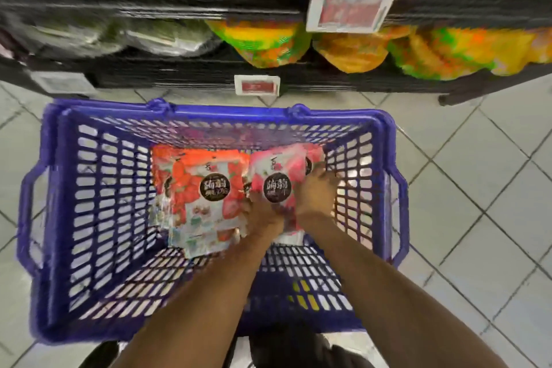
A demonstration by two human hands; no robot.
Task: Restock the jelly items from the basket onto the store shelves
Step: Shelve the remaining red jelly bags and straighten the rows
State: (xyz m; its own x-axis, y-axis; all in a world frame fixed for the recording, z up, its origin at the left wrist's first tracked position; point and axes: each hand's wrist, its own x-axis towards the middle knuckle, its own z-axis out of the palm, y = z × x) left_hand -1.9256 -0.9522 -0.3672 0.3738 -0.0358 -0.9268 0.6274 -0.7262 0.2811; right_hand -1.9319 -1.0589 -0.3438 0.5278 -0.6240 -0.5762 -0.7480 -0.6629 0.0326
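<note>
Restocking looks unfinished: red jelly pouches (203, 188) lie by the far wall of the basket (209, 113), while the left hand (263, 215) and right hand (316, 191) curl their fingers round a pink jelly pouch (276, 170) near its far right corner, below the shelves (179, 81).

Both hands are inside the blue basket (59, 218) on the tiled floor (478, 188). The left hand (263, 215) and right hand (316, 191) grip the pink jelly packet (277, 170) by its sides. A red jelly packet (203, 185) lies just left of it. Beyond the basket, dark shelves (179, 81) hold blurred bags.
</note>
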